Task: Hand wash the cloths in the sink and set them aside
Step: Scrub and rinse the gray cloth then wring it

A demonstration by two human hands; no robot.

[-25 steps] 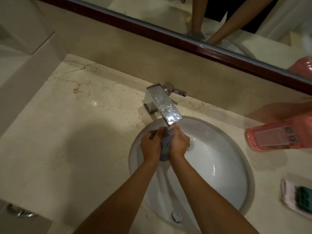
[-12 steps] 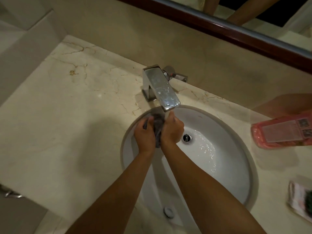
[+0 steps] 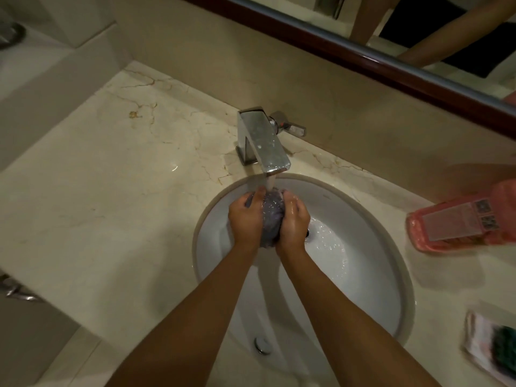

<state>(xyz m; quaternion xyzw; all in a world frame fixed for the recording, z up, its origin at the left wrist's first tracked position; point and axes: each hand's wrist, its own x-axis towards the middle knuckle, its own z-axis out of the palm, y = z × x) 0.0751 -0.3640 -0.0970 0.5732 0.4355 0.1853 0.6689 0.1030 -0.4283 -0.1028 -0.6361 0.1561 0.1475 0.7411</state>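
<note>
- Grey, sodden fabric: the cloth (image 3: 270, 219) is bunched into a wad between the person's two hands, directly under the stream from the chrome faucet (image 3: 262, 143), over the 11 o'clock part of the white sink (image 3: 363, 289).
- The left hand (image 3: 245, 219) wraps its curled fingers round the left side of the wad; the right hand (image 3: 293, 222) does the same on the right side, so both hands grip the cloth, pressed close together.
- Water hits the top of the wad and runs off toward the drain (image 3: 307, 233), which sits just at 3 o'clock of the right hand.
- The step in hand looks like rinsing or scrubbing the cloth under running water; washing seems under way, with setting aside not yet done.
- The next move likely calls for more kneading, then a firm wring over the basin so drips stay inside it, before the cloth goes onto the marble counter (image 3: 97, 205).
- A pink bottle (image 3: 460, 219) lies on its side at 3 o'clock of the sink; a small packet (image 3: 491, 350) rests at about 4 o'clock, its contents too blurred to name.
</note>
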